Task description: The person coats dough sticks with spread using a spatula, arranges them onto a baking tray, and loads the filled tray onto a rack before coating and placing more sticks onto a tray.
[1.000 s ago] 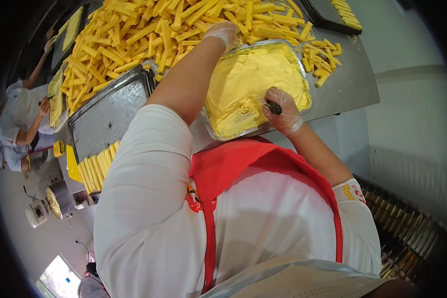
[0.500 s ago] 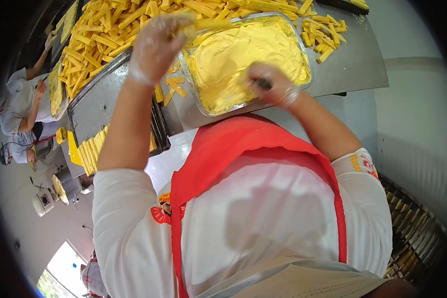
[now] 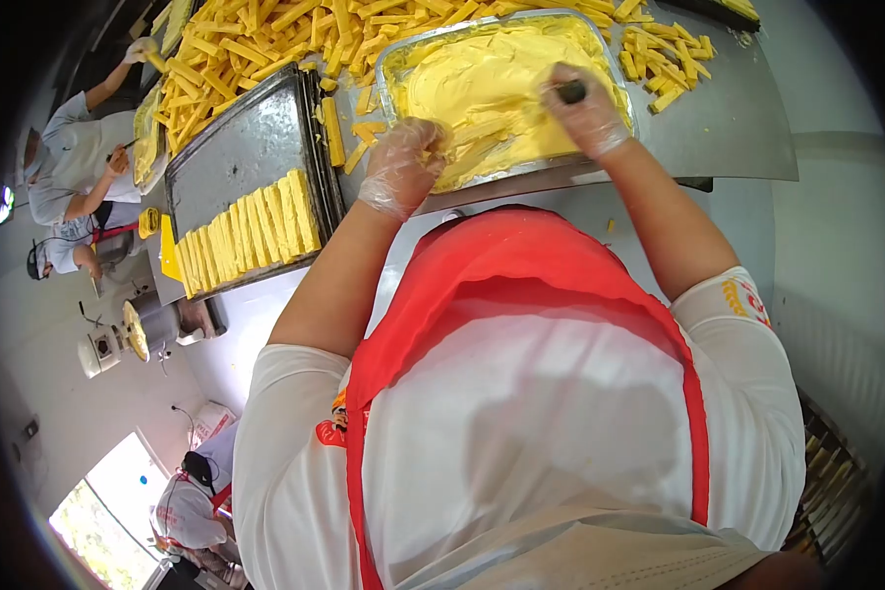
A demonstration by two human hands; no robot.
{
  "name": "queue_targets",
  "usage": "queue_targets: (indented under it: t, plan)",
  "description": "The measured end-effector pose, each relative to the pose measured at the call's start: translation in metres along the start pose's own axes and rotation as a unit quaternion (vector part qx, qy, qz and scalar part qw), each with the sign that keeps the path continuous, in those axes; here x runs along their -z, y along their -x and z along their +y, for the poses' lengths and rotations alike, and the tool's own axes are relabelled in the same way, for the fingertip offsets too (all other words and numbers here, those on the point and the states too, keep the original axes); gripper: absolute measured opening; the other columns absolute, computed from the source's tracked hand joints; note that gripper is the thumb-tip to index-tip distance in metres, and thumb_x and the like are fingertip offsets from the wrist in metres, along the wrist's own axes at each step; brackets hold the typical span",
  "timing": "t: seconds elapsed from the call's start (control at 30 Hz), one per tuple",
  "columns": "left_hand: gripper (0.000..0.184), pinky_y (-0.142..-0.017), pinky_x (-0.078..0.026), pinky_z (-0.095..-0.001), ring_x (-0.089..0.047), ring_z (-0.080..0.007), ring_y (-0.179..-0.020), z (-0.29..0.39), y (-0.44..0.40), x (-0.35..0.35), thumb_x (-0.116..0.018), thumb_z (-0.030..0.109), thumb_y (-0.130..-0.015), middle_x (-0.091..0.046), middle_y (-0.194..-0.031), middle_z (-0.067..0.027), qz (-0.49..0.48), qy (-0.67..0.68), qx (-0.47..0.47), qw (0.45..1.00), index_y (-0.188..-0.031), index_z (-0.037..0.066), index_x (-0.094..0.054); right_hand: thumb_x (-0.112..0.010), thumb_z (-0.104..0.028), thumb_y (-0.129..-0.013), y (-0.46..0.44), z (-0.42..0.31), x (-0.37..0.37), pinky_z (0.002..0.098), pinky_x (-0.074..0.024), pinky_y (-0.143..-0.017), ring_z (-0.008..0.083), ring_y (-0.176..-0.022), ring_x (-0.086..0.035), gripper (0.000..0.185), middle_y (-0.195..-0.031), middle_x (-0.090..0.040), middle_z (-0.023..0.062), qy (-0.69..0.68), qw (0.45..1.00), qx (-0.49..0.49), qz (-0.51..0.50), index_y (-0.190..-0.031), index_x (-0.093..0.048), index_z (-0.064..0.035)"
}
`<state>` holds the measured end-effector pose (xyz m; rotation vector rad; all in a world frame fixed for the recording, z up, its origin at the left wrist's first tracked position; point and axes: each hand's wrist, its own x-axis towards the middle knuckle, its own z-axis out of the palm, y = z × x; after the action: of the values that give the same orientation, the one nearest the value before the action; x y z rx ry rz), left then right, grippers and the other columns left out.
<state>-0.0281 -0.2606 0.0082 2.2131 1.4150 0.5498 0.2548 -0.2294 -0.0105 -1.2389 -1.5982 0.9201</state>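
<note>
A metal tray (image 3: 388, 84) of thick yellow cream (image 3: 506, 74) lies in front of me. My gloved left hand (image 3: 405, 167) is closed at the tray's near left edge, on a cream-coated yellow cake stick (image 3: 474, 134) that reaches over the cream. My gloved right hand (image 3: 588, 110) grips a tool by its black handle (image 3: 571, 91) above the right part of the cream; its blade cannot be made out. Plain cake sticks (image 3: 295, 34) are heaped behind the tray. To the left, a dark baking tray (image 3: 241, 138) bears a row of coated sticks (image 3: 251, 231).
A smaller pile of sticks (image 3: 667, 64) lies right of the cream tray on the metal table (image 3: 733, 123). Co-workers (image 3: 79, 162) stand at the far left, one holding a stick. A mixer (image 3: 108, 344) stands lower left, and another person (image 3: 192, 511) is below it.
My left hand has come down from the heap to the tray's near edge, its stick now in the cream. My right hand has moved up and right. The view has shifted, showing more of the baking tray.
</note>
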Motion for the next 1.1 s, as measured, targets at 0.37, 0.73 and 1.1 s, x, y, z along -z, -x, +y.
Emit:
queue_targets:
  t: [0.37,0.73,1.1]
  plan:
    - [0.016,-0.074,-0.052,-0.0416,-0.065,-0.03,-0.084,-0.001,0.001,0.007,-0.069,0.015,-0.079,-0.066,-0.097,-0.0114,0.004,-0.158,-0.241,0.957,-0.095,0.011,-0.068,-0.065,-0.01,-0.087,0.004,-0.02,0.001,0.0345,-0.043,-0.063,0.023,-0.07,-0.05,0.012,-0.074,-0.05,0.01,0.102,0.995,0.007,-0.008,-0.084,-0.055,-0.0039]
    - [0.023,-0.078,-0.052,-0.0356,-0.065,-0.0296,-0.084,-0.024,0.013,0.065,-0.069,0.017,-0.076,-0.066,-0.088,-0.0169,-0.02,0.074,0.083,0.994,-0.093,0.001,-0.066,-0.063,-0.009,-0.085,0.022,-0.013,-0.01,0.0398,-0.04,-0.06,0.0314,-0.065,-0.049,0.017,-0.069,-0.047,0.0142,0.19,0.976,0.11,0.015,-0.075,-0.049,-0.0031]
    - [0.023,-0.08,-0.051,-0.0446,-0.067,-0.0342,-0.09,-0.32,0.12,0.276,-0.067,0.029,-0.081,-0.07,-0.095,-0.0138,0.357,-0.282,0.312,0.834,-0.094,0.01,-0.071,-0.063,0.002,-0.079,0.012,-0.007,-0.021,0.0365,-0.0409,-0.063,0.0257,-0.067,-0.048,0.013,-0.072,-0.049,0.0103,0.237,0.967,0.092,0.018,-0.077,-0.051,-0.0032]
